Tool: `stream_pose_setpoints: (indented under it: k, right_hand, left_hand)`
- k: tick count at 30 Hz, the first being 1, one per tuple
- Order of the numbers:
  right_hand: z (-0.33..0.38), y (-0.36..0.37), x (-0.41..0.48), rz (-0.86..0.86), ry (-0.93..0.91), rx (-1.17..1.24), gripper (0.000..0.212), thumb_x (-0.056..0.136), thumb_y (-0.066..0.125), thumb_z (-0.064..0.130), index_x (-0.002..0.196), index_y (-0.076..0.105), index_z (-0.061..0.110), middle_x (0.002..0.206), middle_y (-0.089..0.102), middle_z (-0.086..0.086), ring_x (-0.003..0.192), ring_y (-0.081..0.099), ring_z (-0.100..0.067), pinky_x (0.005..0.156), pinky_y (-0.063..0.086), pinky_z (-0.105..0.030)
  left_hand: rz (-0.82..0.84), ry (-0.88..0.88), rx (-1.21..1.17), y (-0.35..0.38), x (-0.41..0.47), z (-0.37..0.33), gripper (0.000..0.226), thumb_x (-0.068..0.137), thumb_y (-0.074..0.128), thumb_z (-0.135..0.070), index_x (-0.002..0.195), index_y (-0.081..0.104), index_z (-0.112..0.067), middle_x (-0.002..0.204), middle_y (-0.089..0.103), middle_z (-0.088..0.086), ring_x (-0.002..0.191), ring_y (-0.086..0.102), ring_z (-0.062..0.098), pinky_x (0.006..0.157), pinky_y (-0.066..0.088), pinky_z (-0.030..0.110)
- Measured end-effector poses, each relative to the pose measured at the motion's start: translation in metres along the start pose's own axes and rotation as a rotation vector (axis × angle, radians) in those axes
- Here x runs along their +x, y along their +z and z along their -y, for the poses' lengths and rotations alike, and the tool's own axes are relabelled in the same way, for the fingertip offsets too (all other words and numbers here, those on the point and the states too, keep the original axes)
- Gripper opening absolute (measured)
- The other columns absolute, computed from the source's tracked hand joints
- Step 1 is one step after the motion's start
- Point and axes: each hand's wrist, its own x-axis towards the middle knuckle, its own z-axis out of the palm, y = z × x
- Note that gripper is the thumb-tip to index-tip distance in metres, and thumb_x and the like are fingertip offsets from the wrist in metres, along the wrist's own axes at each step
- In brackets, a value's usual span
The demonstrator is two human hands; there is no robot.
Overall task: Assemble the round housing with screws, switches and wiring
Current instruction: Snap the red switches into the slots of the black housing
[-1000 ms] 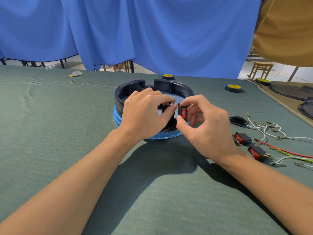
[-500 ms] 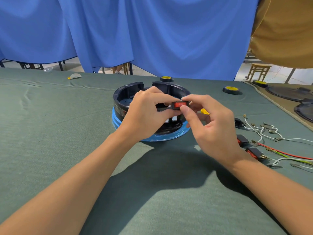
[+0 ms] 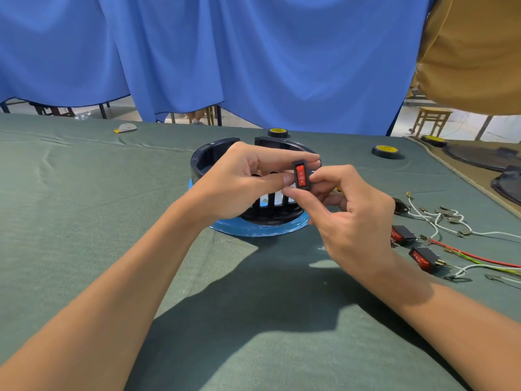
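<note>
Head view, switch: we find the red rocker switch (image 3: 301, 175) at frame centre, held over the round housing (image 3: 203, 162), unseated.
Head view, grip: left hand (image 3: 239, 182) and right hand (image 3: 349, 218) both pinch its black frame.
Head view, risk: we judge a skewed press could jam its clips; a slip drops it inside.

The round housing (image 3: 208, 156), black with a blue bottom rim, stands open-topped. A red switch (image 3: 301, 175) in a black frame is held upright over its near wall. Spare switches (image 3: 422, 258) and loose wires (image 3: 439, 221) lie to its right.
</note>
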Motion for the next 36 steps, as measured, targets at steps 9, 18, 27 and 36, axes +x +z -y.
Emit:
stream_pose_setpoints:
  k: [9, 18, 27, 36]
  right_hand:
    - [-0.0007, 0.0009, -0.002, -0.001, 0.019, 0.014, 0.027, 0.08, 0.075, 0.026, 0.085, 0.065, 0.001, 0.067, 0.065, -0.006, 0.05, 0.059, -0.016, 0.049, 0.053, -0.037]
    - [0.0033, 0.0, -0.0009, -0.014, 0.064, 0.009, 0.029, 0.081, 0.074, 0.026, 0.083, 0.064, -0.001, 0.064, 0.064, -0.005, 0.048, 0.058, -0.015, 0.047, 0.052, -0.035]
    - [0.0038, -0.0003, 0.0, -0.004, 0.079, 0.019, 0.03, 0.081, 0.073, 0.027, 0.084, 0.065, -0.002, 0.065, 0.064, -0.005, 0.049, 0.058, -0.017, 0.046, 0.052, -0.037]
    - [-0.0029, -0.0021, -0.0003, 0.019, 0.103, -0.09, 0.015, 0.088, 0.064, 0.02, 0.087, 0.063, 0.006, 0.066, 0.062, 0.0, 0.057, 0.056, -0.016, 0.056, 0.05, -0.037]
  left_hand:
    - [0.049, -0.06, -0.007, 0.0008, 0.0003, -0.0007, 0.039, 0.094, 0.054, 0.004, 0.131, 0.055, -0.01, 0.112, 0.069, -0.004, 0.106, 0.064, -0.001, 0.088, 0.046, 0.012]
    - [0.049, -0.091, 0.028, -0.0004, -0.0005, -0.0013, 0.035, 0.095, 0.056, 0.003, 0.128, 0.062, -0.007, 0.115, 0.072, 0.003, 0.11, 0.065, 0.006, 0.096, 0.049, 0.022]
    - [0.055, -0.088, 0.025, -0.0007, -0.0006, -0.0026, 0.034, 0.094, 0.057, 0.001, 0.127, 0.062, -0.006, 0.116, 0.071, 0.005, 0.111, 0.065, 0.008, 0.099, 0.049, 0.024]
    - [-0.061, -0.051, 0.148, 0.0036, -0.0004, 0.0009, 0.018, 0.086, 0.07, -0.004, 0.103, 0.074, -0.01, 0.093, 0.076, -0.005, 0.089, 0.07, 0.002, 0.079, 0.053, 0.018]
